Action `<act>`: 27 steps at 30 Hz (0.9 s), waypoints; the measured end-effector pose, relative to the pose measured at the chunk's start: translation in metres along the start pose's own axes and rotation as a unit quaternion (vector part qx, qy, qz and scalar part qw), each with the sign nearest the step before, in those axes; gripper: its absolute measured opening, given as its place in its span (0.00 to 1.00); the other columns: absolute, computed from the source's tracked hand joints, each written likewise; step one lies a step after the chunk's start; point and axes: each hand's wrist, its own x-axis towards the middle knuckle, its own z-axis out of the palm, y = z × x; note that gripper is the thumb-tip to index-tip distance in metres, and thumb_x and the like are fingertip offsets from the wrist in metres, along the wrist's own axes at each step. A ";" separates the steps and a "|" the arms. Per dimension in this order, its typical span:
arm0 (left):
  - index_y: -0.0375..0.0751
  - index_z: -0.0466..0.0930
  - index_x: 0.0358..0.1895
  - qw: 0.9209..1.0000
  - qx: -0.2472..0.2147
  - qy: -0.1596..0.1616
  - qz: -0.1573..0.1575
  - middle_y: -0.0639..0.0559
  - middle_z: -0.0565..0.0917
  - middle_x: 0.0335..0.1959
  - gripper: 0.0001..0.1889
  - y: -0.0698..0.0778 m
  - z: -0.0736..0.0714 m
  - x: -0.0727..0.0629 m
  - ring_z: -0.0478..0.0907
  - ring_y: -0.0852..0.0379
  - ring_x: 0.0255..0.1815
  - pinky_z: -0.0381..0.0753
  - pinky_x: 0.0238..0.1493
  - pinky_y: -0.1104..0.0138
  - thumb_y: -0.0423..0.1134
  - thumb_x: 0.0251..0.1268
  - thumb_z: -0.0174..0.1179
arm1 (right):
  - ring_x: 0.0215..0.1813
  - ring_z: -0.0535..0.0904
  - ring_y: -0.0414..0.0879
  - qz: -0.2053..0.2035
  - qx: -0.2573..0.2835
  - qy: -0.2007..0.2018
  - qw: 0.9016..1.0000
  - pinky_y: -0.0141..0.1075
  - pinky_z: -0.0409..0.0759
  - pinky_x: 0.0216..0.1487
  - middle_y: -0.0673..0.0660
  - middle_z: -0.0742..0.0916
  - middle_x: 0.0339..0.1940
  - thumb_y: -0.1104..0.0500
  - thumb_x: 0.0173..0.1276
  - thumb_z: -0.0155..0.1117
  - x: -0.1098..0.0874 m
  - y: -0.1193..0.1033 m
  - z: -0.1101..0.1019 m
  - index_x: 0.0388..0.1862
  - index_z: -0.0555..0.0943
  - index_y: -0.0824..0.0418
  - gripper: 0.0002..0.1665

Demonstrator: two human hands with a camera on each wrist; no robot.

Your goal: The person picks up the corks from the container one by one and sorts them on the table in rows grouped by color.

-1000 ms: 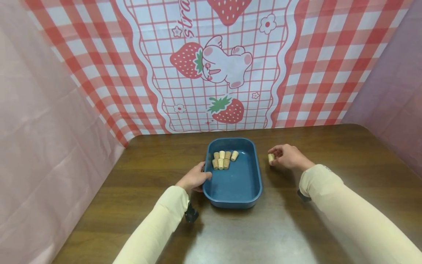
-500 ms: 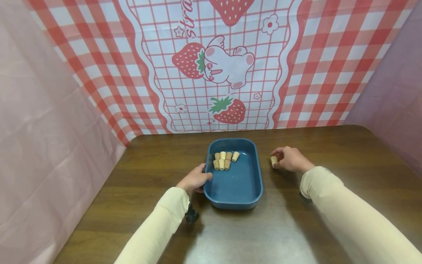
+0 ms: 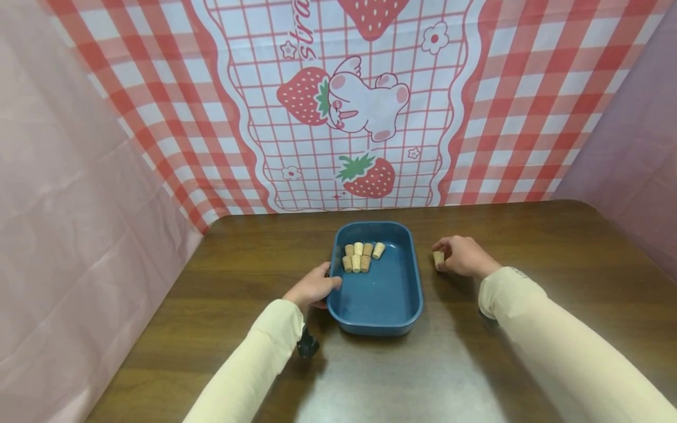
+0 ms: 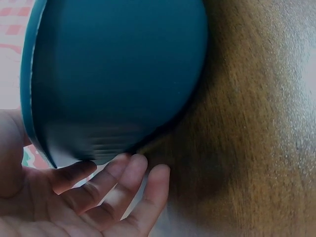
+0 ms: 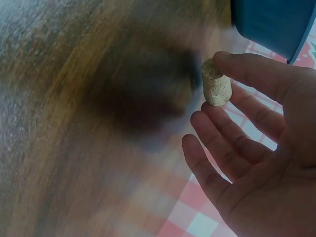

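A blue rectangular tray (image 3: 374, 302) with rounded corners sits on the table. Inside, toward its far left, several tapered corks (image 3: 357, 263) form two short rows, with one cork (image 3: 378, 251) leaning at the right end. My left hand (image 3: 313, 286) grips the tray's left side, thumb over the rim; in the left wrist view its fingertips (image 4: 136, 165) lie against the outer wall. To the right of the tray, my right hand (image 3: 465, 256) pinches a single cork (image 5: 216, 84) between thumb and fingers, close over the table, its remaining fingers loosely bent.
The brown wooden table (image 3: 238, 329) has its far edge against a red checked cloth (image 3: 508, 117) printed with strawberries. Pink cloth (image 3: 79, 205) hangs on the left, and another hanging (image 3: 624, 147) on the right.
The right hand, pinching the cork, has shifted slightly toward me, and the cork looks more tilted than a second ago. My left hand keeps its grip on the tray.
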 end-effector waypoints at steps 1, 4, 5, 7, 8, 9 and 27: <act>0.34 0.62 0.75 1.000 0.001 -0.001 0.001 0.32 0.75 0.63 0.33 0.000 0.000 0.000 0.81 0.42 0.51 0.84 0.46 0.49 0.32 0.64 0.51 | 0.50 0.78 0.64 0.001 0.000 -0.002 1.000 0.60 0.77 0.56 0.73 0.82 0.51 0.66 0.65 0.69 0.001 0.000 0.000 0.61 0.78 0.73 0.25; 0.33 0.62 0.74 1.000 0.005 -0.003 0.003 0.31 0.76 0.61 0.32 0.000 0.000 0.000 0.82 0.42 0.49 0.85 0.45 0.50 0.32 0.65 0.52 | 0.50 0.78 0.64 0.004 -0.001 -0.006 1.000 0.60 0.77 0.57 0.73 0.82 0.51 0.66 0.65 0.69 0.002 0.001 0.002 0.61 0.78 0.73 0.25; 0.33 0.62 0.74 1.000 0.006 -0.003 0.004 0.31 0.76 0.61 0.32 0.000 0.000 0.001 0.82 0.43 0.48 0.85 0.44 0.50 0.32 0.64 0.52 | 0.50 0.78 0.64 0.005 -0.001 -0.008 1.000 0.60 0.77 0.57 0.73 0.82 0.51 0.66 0.65 0.69 0.002 0.001 0.002 0.61 0.78 0.72 0.25; 0.33 0.62 0.74 1.000 0.008 -0.002 0.005 0.32 0.76 0.61 0.33 0.000 0.000 0.001 0.82 0.43 0.48 0.85 0.44 0.50 0.32 0.64 0.52 | 0.50 0.78 0.63 0.006 0.000 -0.008 1.000 0.60 0.77 0.57 0.73 0.82 0.51 0.66 0.65 0.70 0.003 0.001 0.002 0.61 0.78 0.72 0.25; 0.33 0.63 0.74 1.000 0.008 -0.001 0.006 0.32 0.76 0.60 0.33 0.000 0.000 0.001 0.82 0.43 0.47 0.85 0.43 0.50 0.32 0.63 0.52 | 0.49 0.78 0.63 0.006 0.000 -0.008 1.000 0.60 0.77 0.57 0.73 0.82 0.51 0.66 0.65 0.70 0.003 0.001 0.002 0.61 0.78 0.72 0.25; 0.33 0.63 0.74 1.000 0.009 0.000 0.007 0.32 0.76 0.60 0.33 0.000 0.000 0.001 0.82 0.43 0.47 0.85 0.43 0.51 0.32 0.63 0.52 | 0.49 0.77 0.63 0.007 0.001 -0.008 1.000 0.60 0.77 0.57 0.73 0.82 0.51 0.66 0.65 0.70 0.003 0.001 0.003 0.61 0.78 0.72 0.26; 0.34 0.62 0.74 1.000 0.005 0.001 0.006 0.33 0.75 0.62 0.34 0.000 -0.001 0.001 0.80 0.45 0.48 0.85 0.43 0.51 0.32 0.62 0.53 | 0.44 0.78 0.59 -0.002 -0.038 0.002 0.999 0.58 0.78 0.52 0.68 0.84 0.43 0.67 0.60 0.73 0.002 0.002 0.002 0.57 0.81 0.72 0.25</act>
